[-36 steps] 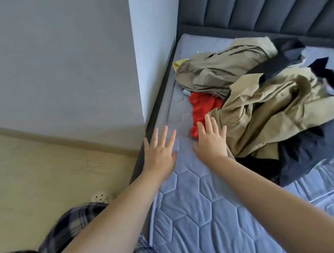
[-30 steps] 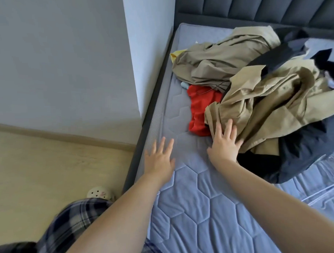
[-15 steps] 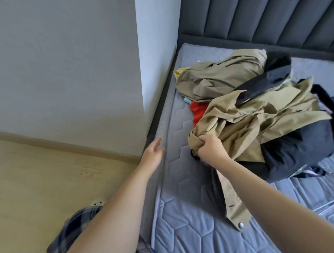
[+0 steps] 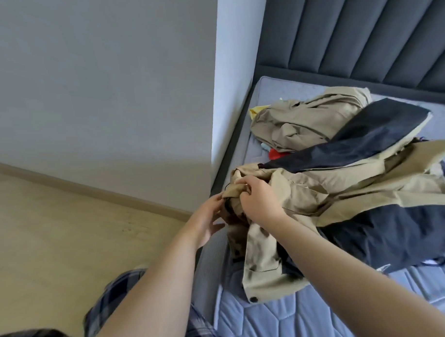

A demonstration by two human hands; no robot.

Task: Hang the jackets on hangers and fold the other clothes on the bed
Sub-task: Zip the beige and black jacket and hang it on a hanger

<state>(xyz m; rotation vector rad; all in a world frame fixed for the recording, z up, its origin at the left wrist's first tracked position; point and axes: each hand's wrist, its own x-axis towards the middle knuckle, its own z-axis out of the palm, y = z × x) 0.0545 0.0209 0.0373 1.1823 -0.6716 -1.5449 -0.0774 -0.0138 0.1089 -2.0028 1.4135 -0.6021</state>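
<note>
A heap of clothes lies on the blue quilted mattress (image 4: pixel 285 322). On top is a khaki jacket with a dark navy lining (image 4: pixel 325 187), dragged to the bed's left edge. My right hand (image 4: pixel 260 201) grips a bunched fold of this jacket. My left hand (image 4: pixel 210 219) reaches in beside it, fingertips touching the same fold from the left. A flap with a snap button hangs down over the mattress. Behind lie a second khaki garment (image 4: pixel 303 117), a red piece (image 4: pixel 276 154) and a yellow piece (image 4: pixel 257 110), both mostly hidden.
A grey wall and its white corner (image 4: pixel 229 92) stand right against the bed's left side. The dark padded headboard (image 4: pixel 363 35) runs along the back. Light wooden floor (image 4: pixel 55 237) lies to the left. My plaid trouser leg (image 4: pixel 115 303) is at the bed's edge.
My right hand took hold of the khaki jacket and dragged it left, covering most of the red garment. My left hand left the mattress and rose to the gripped fold.
</note>
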